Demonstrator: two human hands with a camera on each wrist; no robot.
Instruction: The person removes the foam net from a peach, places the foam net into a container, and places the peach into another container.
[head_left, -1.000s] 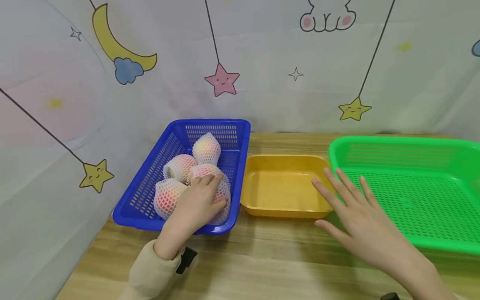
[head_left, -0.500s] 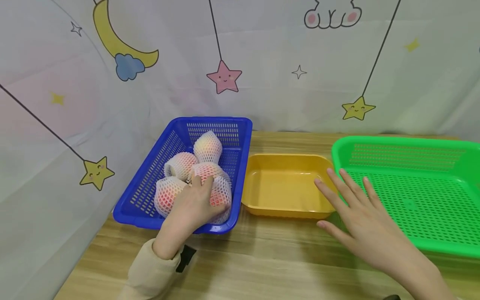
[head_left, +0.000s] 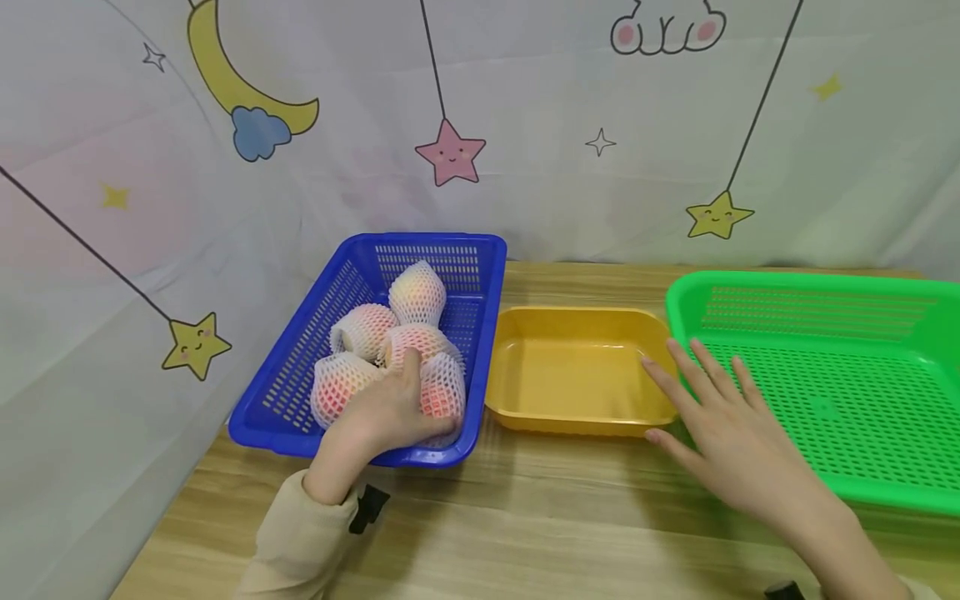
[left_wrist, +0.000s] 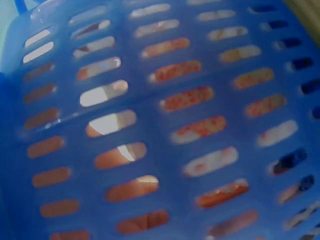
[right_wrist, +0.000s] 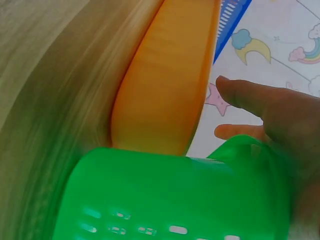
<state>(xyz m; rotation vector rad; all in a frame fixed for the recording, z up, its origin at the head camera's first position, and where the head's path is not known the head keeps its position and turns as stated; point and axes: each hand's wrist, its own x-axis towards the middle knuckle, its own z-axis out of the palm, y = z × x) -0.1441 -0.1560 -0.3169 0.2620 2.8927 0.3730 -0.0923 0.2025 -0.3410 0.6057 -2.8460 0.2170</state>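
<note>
In the head view, a blue basket (head_left: 491, 333) at the left holds several pink-and-yellow round fruits, each in a white foam net. My left hand (head_left: 371, 417) reaches in over the basket's front rim. It grips the front right fruit (head_left: 442, 385), thumb on the near side and a finger on the far left side; the other fingers are hidden. The left wrist view shows mostly the slotted basket wall (left_wrist: 150, 115). My right hand (head_left: 738, 446), fingers straight and spread, hovers near the yellow tray (head_left: 577, 421) and the green basket (head_left: 885, 492), holding nothing.
The yellow tray stands between the two baskets on a wood-grain table (head_left: 555, 517). Behind rises a printed cloth backdrop (head_left: 540, 192), which also borders the left side. No fruit shows in the yellow tray or in the visible part of the green basket.
The fingers of my left hand have slid down between the fruits, around the front right one. My right hand stays spread at nearly the same spot. The head view has shifted slightly.
</note>
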